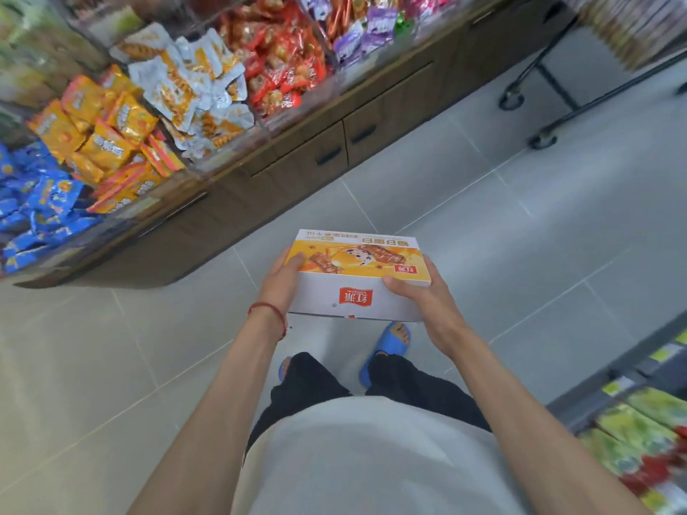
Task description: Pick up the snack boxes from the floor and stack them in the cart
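Now: orange-and-white snack box [357,273] held level off the floor [520,254], above the blue slippers [390,343]. Left hand [284,280] grips its left end, right hand [420,291] its right end, thumbs on top.

snack box [357,271], left hand [280,282], right hand [420,291] gripping
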